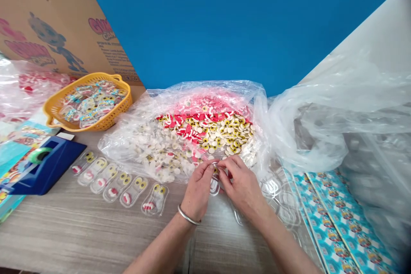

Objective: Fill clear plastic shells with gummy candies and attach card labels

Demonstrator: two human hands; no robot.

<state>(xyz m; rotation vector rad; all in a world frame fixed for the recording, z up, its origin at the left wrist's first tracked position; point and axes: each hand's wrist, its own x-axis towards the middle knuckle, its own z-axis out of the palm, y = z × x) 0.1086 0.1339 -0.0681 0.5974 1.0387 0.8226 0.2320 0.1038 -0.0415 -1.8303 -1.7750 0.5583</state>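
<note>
Between my hands is a small clear plastic tray [214, 187], with a yellow spot of a gummy eye showing in it. My left hand [196, 190], with a bangle at the wrist, is closed on the tray's left side. My right hand [242, 186] has its thumb and index finger pinched together at the tray's upper end; what they hold is hidden. Just beyond the fingers, an open plastic bag holds loose gummy eyes [229, 132] and red-and-white gummy mouths [189, 130]. To the left, several filled trays [155, 199] lie in a row, each with eyes and a mouth.
A yellow basket [48, 105] of packed candies stands at the back left, before a cardboard box [105, 4]. Nearer is a blue tape dispenser [61, 167]. Empty clear trays [285, 207] and printed turquoise card sheets [337, 222] lie right, beside crumpled plastic bags [308, 120].
</note>
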